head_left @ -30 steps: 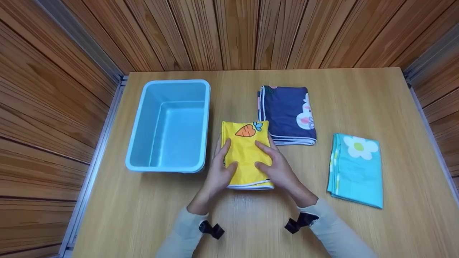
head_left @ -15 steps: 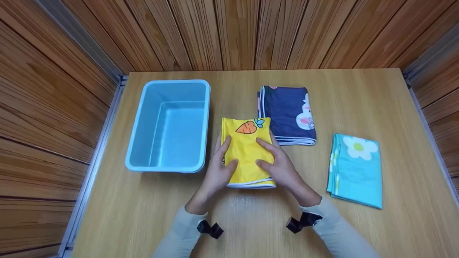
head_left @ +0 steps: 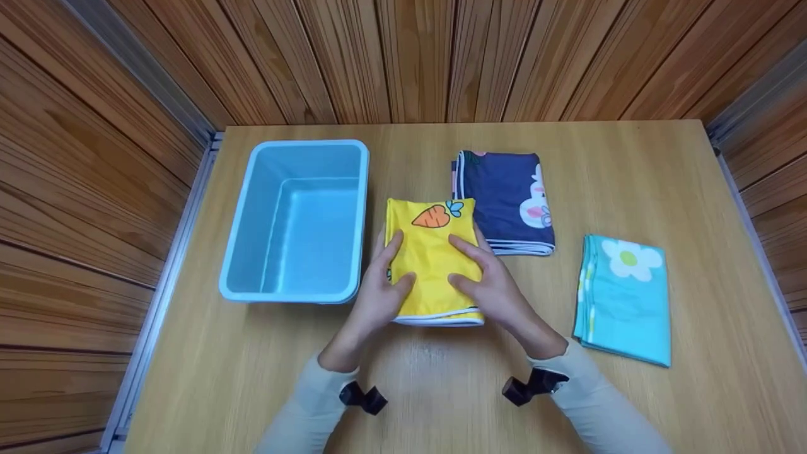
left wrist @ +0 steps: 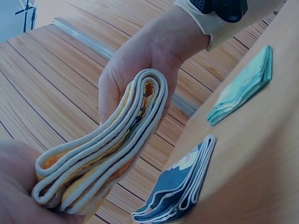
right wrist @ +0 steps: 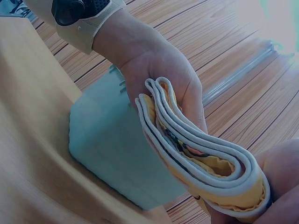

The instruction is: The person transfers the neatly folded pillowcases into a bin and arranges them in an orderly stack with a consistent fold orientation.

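Note:
A folded yellow cloth (head_left: 432, 265) with a carrot print and white edging is held off the table between both hands. My left hand (head_left: 379, 293) grips its left side, thumb on top and other fingers underneath, mostly hidden. On the opposite side, my right hand (head_left: 498, 290) holds it the same way. Stacked layers of the yellow cloth (left wrist: 100, 144) show at the near end in the left wrist view, sagging a little between the hands. Part of a folded navy cloth (head_left: 501, 195) with a white rabbit lies just behind the right hand.
To the left of the hands stands a light blue plastic tub (head_left: 362, 221), with nothing inside it. A folded turquoise cloth (head_left: 624, 315) with a white flower lies at the right of the wooden table (head_left: 435, 403). Wood-panelled walls enclose the back and sides.
Both hands have carried the yellow cloth slightly upward and away from the body, overlapping the navy cloth a bit more in view. Their grip looks the same. Tub and other cloths stay put.

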{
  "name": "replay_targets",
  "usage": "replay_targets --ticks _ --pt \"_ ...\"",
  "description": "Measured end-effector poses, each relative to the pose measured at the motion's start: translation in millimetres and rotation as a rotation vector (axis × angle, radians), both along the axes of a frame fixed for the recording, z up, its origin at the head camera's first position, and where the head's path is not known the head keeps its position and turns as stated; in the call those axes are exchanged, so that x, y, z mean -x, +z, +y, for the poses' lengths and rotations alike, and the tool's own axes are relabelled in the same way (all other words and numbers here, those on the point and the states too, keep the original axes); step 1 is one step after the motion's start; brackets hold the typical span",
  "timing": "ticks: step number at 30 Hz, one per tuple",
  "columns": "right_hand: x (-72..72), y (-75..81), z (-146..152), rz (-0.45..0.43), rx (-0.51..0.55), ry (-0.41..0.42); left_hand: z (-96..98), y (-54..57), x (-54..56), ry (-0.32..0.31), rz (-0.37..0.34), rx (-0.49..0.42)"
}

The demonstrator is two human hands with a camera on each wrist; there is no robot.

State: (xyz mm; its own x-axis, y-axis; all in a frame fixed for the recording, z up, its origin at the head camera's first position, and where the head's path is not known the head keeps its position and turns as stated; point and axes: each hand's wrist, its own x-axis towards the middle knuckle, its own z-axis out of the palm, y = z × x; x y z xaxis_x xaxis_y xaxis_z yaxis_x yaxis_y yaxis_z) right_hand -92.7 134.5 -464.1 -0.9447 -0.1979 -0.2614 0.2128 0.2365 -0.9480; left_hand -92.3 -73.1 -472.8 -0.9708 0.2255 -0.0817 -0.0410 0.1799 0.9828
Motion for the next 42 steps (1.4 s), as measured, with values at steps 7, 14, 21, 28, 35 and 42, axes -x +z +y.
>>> replay_targets --ticks 7,14,21,28,35,42 --pt "1.9 6.5 -2.8 -0.001 0.022 -0.004 -2.7 9.9 2.4 0.000 -0.035 -0.035" --pt "2.0 10.9 -5.9 -0.026 0.002 0.004 -6.4 14.5 4.2 0.012 -0.084 -0.053" --pt "2.8 13.9 -9.4 -0.006 -0.004 0.015 -10.4 18.0 4.7 0.024 -0.091 -0.034" --pt "4.0 19.1 -14.7 -0.003 -0.016 0.020 -16.5 21.2 5.6 0.030 -0.068 -0.019" --pt "5.2 25.9 -21.9 0.009 -0.025 0.038 -24.3 26.0 7.2 0.042 -0.070 -0.017" --pt "7.3 28.5 -28.9 0.024 -0.035 0.043 -30.8 30.3 8.5 0.047 -0.075 -0.019"
